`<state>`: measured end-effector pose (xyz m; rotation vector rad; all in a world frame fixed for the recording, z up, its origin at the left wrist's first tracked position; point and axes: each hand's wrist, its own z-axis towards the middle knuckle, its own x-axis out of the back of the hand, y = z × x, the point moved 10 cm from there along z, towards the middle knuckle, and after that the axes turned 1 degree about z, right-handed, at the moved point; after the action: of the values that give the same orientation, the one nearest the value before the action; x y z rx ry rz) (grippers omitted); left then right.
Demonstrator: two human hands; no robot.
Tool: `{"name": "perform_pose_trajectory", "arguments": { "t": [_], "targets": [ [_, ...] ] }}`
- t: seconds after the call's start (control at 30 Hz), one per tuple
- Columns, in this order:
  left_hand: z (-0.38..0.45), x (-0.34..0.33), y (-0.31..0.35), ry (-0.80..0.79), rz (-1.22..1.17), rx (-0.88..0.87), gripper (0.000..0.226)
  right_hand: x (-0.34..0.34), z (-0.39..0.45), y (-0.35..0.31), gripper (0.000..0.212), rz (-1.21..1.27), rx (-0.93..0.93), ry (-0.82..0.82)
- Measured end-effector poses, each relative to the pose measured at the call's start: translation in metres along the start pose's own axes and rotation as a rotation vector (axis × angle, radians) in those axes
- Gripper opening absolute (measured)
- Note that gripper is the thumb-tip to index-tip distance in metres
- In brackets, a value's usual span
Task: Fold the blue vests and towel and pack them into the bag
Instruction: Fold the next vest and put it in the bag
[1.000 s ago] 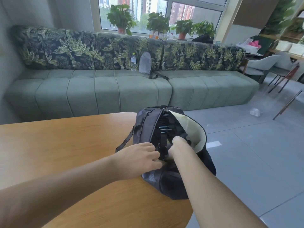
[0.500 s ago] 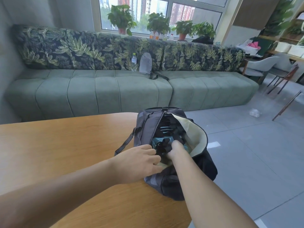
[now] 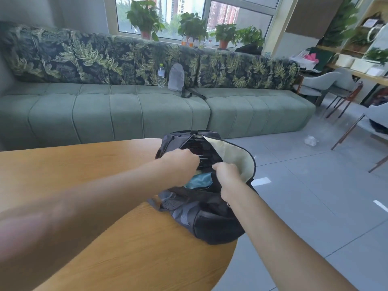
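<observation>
Bag [image 3: 212,219] is sitting at the wooden table's [image 3: 88,181] far right edge, directly under both hands. Left hand [image 3: 180,162] is gripping the left rim of the opening, fingers curled. Right hand [image 3: 225,172] is gripping the right rim beside the pale lining [image 3: 235,158]. Blue fabric [image 3: 198,180] is lying inside, between and just below the hands.

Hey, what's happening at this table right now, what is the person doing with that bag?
A person is working at a dark bag that sits at the edge of a wooden table. Both hands are at its open top: the left hand grips the left edge of the opening and the right hand grips the right edge beside the pale flap lining. Blue fabric shows inside the bag between the hands, so at least some of the packing looks done. The bag is not yet closed.
</observation>
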<state>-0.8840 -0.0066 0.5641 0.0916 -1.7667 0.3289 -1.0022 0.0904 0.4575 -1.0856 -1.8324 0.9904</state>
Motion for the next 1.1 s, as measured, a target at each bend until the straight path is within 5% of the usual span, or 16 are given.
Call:
{"name": "perform_pose_trajectory", "arguments": {
  "t": [0.07,0.2,0.5,0.6,0.7,0.83,0.93,1.1],
  "targets": [
    [0.023,-0.005,0.007,-0.141,0.034,-0.003,0.024,0.005,-0.006,-0.038,0.026,-0.215,0.254,0.040],
    [0.072,-0.028,0.005,-0.225,0.005,0.067,0.034,-0.027,0.006,-0.068,0.045,-0.574,0.480,-0.220],
    [0.096,-0.108,-0.020,-0.160,-0.418,0.281,0.033,-0.037,0.053,-0.003,0.031,-1.253,0.449,-0.516],
    [0.095,-0.130,-0.019,-0.181,-0.480,0.313,0.024,-0.026,0.065,0.002,0.024,-1.237,0.463,-0.448],
    [0.089,-0.147,-0.018,-0.247,-0.546,0.355,0.041,-0.012,0.080,0.001,0.009,-1.231,0.445,-0.262],
    [0.087,-0.159,-0.024,-0.311,-0.727,0.455,0.053,0.004,0.094,0.003,0.035,-1.074,0.272,-0.050],
    [0.088,-0.169,-0.025,-0.367,-0.939,0.501,0.051,-0.001,0.101,0.007,0.047,-1.112,0.147,-0.087],
    [0.091,-0.175,-0.025,-0.361,-0.849,0.475,0.048,-0.019,0.116,0.026,0.048,-1.076,0.026,-0.293]
  ]
}}
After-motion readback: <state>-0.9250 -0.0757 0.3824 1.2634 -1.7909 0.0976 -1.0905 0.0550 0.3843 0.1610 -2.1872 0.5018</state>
